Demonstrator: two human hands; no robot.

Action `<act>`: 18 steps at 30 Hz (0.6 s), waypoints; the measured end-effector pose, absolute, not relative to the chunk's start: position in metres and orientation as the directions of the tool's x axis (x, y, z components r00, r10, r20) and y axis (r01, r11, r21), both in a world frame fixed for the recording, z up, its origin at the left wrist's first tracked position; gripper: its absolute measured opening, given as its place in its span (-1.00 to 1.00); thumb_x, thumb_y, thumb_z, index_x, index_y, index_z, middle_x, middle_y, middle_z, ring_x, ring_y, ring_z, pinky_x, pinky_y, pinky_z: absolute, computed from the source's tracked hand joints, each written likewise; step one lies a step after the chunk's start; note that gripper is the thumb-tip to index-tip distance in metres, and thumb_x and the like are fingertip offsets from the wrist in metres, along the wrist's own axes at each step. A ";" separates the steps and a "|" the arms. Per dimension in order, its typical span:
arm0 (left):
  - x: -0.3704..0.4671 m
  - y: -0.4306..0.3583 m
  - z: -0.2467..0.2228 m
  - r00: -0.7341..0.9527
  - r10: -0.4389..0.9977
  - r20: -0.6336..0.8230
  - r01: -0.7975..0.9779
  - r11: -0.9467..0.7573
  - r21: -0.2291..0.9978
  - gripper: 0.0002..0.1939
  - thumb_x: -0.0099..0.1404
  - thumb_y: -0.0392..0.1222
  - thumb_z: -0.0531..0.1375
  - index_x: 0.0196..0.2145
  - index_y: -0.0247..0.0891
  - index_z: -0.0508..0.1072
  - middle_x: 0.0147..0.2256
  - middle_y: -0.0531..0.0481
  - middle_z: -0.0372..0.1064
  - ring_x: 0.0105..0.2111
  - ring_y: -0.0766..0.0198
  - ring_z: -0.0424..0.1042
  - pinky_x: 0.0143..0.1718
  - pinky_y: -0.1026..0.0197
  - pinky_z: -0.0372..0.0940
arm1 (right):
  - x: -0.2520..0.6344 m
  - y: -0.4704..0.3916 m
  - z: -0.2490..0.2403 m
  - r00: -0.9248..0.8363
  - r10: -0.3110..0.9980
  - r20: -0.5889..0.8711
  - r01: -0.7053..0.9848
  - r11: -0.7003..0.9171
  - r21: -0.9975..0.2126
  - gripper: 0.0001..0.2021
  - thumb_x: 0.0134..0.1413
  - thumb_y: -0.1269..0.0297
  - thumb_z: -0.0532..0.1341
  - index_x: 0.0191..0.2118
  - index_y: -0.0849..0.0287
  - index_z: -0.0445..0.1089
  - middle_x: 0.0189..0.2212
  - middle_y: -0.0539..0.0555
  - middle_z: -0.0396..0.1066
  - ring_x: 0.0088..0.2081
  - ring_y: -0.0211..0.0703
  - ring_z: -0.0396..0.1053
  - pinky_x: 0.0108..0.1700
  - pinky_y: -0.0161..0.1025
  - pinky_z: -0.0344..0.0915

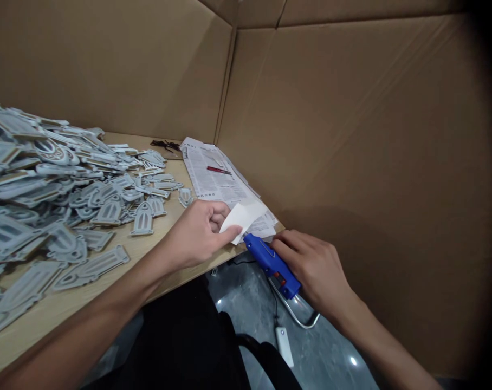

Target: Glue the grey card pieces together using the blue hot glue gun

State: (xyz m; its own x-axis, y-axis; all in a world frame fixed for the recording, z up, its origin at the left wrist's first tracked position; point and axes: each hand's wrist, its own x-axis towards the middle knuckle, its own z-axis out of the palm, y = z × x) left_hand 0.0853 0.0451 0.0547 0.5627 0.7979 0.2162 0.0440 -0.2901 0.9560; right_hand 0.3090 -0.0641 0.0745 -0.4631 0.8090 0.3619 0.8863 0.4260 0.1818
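My left hand (201, 230) pinches a small, slightly curled piece of white paper (243, 216) between thumb and fingers, over the table's front edge. A blue hot glue gun (270, 262) is gripped in my right hand (311, 262), tilted with its nozzle up and to the left. The nozzle is right by the paper's lower edge; whether they touch I cannot tell. Beyond my left hand, printed sheets (213, 187) lie on the table, and a red pen-like tool (219, 170) rests on them.
A big heap of flat grey-white arched pieces (59, 179) covers the left of the wooden table (176, 222). Dark thin strands (164, 145) lie at the back. Cardboard walls (351, 135) stand behind and to the right. A white power strip (284, 346) is on the floor below.
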 end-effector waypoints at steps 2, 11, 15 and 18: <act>0.085 0.045 0.055 0.563 0.799 0.210 0.053 -0.288 0.956 -0.78 0.20 -0.17 0.35 -0.46 -0.30 0.42 -0.57 0.14 0.22 -0.60 0.45 0.17 -0.62 0.40 0.03 | 0.309 -0.063 0.073 -0.480 0.795 0.372 0.877 0.422 0.229 -0.56 0.60 0.29 -0.14 -0.23 0.22 0.42 -0.27 0.10 0.45 -0.34 -0.09 0.34 -0.32 -0.17 0.07; 0.085 0.045 0.055 0.562 0.791 0.241 0.024 -0.307 0.951 -0.76 0.21 -0.16 0.35 -0.47 -0.30 0.39 -0.56 0.14 0.24 -0.59 0.46 0.20 -0.62 0.42 0.05 | 0.311 -0.062 0.072 -0.458 0.797 0.393 0.884 0.454 0.110 -0.60 0.59 0.23 -0.08 -0.21 0.21 0.43 -0.28 0.10 0.44 -0.32 -0.08 0.36 -0.31 -0.19 0.09; 0.085 0.044 0.054 0.540 0.797 0.272 0.003 -0.325 0.946 -0.76 0.22 -0.16 0.34 -0.47 -0.29 0.38 -0.56 0.14 0.26 -0.59 0.46 0.22 -0.61 0.41 0.05 | 0.312 -0.063 0.072 -0.374 0.846 0.380 0.878 0.455 -0.149 -0.73 0.53 0.25 0.03 -0.18 0.18 0.42 -0.28 0.05 0.41 -0.31 -0.12 0.38 -0.30 -0.23 0.12; 0.085 0.043 0.053 0.534 0.795 0.288 0.003 -0.343 0.939 -0.71 0.22 -0.17 0.34 -0.51 -0.27 0.31 -0.58 0.17 0.19 -0.61 0.47 0.17 -0.62 0.41 0.00 | 0.311 -0.063 0.071 -0.318 0.880 0.353 0.865 0.422 -0.272 -0.84 0.44 0.33 0.12 -0.19 0.15 0.43 -0.31 0.01 0.38 -0.32 -0.15 0.37 -0.30 -0.25 0.12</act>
